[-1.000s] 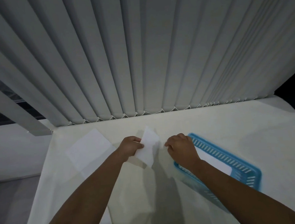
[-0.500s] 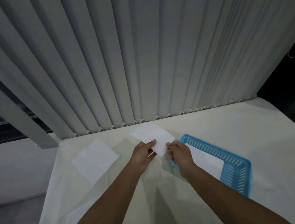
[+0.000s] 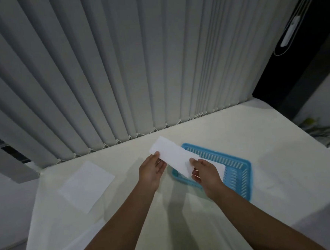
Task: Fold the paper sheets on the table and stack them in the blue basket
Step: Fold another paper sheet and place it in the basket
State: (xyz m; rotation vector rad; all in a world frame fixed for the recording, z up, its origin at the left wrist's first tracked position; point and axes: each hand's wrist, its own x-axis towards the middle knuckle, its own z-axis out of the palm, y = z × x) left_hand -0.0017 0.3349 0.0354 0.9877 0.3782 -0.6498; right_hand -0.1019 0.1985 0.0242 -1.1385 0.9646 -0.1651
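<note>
left hand [image 3: 153, 170] + right hand [image 3: 204, 171] pinch folded sheet [image 3: 172, 155] | held above blue basket [image 3: 240, 170] near rim | flat sheet [image 3: 86, 185] well left of basket

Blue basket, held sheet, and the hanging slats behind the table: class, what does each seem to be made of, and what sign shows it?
Blue basket: apparently moulded plastic, with slotted walls and uniform colour. Held sheet: thin matt white paper, probably, bending between the left hand and the right hand. Hanging slats: possibly matt grey fabric or vinyl; the look leaves it open.

dim, soft shadows, edges warped
</note>
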